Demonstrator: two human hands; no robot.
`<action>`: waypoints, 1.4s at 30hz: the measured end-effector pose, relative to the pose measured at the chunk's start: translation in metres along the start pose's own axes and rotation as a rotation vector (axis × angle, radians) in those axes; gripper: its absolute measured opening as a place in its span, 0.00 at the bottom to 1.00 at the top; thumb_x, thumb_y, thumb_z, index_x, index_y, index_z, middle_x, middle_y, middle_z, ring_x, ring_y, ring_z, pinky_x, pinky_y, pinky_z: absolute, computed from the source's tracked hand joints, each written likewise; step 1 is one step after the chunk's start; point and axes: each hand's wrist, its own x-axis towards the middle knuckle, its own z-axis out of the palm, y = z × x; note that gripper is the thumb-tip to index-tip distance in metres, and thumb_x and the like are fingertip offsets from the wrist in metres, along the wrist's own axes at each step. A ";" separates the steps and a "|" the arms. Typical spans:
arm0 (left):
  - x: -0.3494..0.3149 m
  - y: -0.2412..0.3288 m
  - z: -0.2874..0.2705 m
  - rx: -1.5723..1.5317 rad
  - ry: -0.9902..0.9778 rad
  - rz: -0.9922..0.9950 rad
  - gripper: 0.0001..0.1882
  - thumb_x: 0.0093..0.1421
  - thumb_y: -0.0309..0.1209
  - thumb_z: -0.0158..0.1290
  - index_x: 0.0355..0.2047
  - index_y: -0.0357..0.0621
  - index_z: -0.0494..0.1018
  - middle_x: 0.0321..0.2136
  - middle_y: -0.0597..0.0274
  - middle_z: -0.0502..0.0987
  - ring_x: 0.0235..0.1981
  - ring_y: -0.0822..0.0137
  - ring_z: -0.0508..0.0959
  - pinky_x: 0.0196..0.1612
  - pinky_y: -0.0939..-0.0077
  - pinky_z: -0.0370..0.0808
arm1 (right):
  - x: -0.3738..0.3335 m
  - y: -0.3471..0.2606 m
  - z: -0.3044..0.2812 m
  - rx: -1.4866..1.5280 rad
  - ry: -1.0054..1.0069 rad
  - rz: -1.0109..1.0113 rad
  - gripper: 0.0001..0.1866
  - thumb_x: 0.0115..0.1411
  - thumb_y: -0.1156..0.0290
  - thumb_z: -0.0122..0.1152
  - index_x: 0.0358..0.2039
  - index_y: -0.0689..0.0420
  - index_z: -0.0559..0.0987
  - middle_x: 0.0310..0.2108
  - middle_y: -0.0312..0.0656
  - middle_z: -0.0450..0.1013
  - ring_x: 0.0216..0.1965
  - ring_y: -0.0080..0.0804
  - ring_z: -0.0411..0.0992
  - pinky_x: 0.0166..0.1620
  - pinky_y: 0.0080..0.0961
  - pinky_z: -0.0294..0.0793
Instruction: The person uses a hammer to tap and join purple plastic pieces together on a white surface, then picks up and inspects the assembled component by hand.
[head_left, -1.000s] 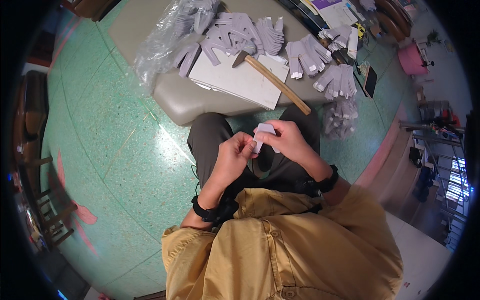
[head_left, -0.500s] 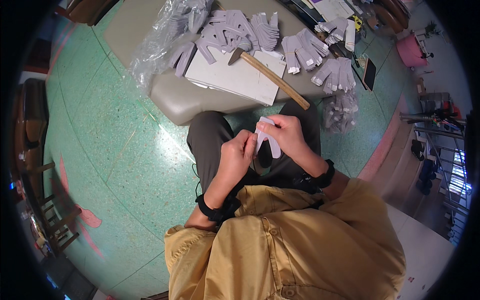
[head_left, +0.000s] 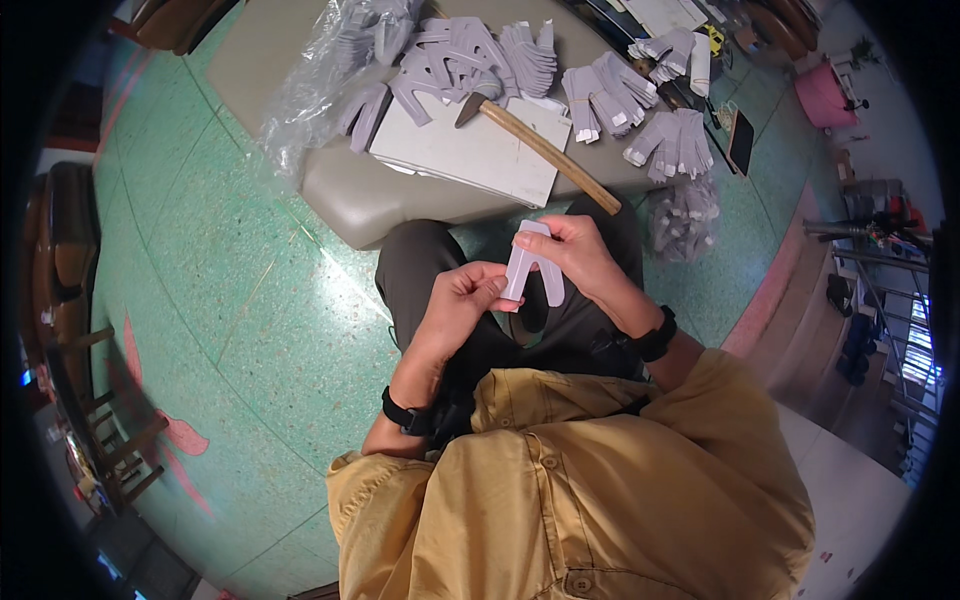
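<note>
Above my lap, both hands hold a pale lilac-grey V-shaped piece (head_left: 552, 286), flat and two-legged. My right hand (head_left: 580, 258) pinches its joined upper end between thumb and fingers. At the lower end of its left leg, my left hand (head_left: 458, 308) grips with thumb and fingertips. Just beyond my knees, a hammer (head_left: 545, 150) with a wooden handle lies across a white flat board or stack of sheets (head_left: 450, 152). Behind the hammer is a heap of similar V-shaped pieces (head_left: 450, 60).
A beige padded bench (head_left: 345, 195) carries these things. Clear plastic wrapping (head_left: 310, 110) hangs over its left side. Bundled grey strips (head_left: 605, 98) lie to the right, near a bagged bundle (head_left: 685, 222) and a dark phone (head_left: 740, 145). Green speckled floor (head_left: 250, 360) stretches left.
My left hand has slid down to the lower end of the piece's left leg, and its fingers now lie more sideways. The right hand has shifted slightly upward, showing more of the piece.
</note>
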 end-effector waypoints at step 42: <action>-0.005 -0.006 -0.001 0.196 0.195 0.151 0.08 0.58 0.29 0.53 0.34 0.36 0.75 0.26 0.68 0.76 0.26 0.81 0.70 0.30 0.86 0.69 | -0.016 -0.006 0.005 0.010 -0.148 0.141 0.04 0.50 0.77 0.60 0.25 0.64 0.77 0.22 0.36 0.72 0.21 0.19 0.70 0.25 0.15 0.67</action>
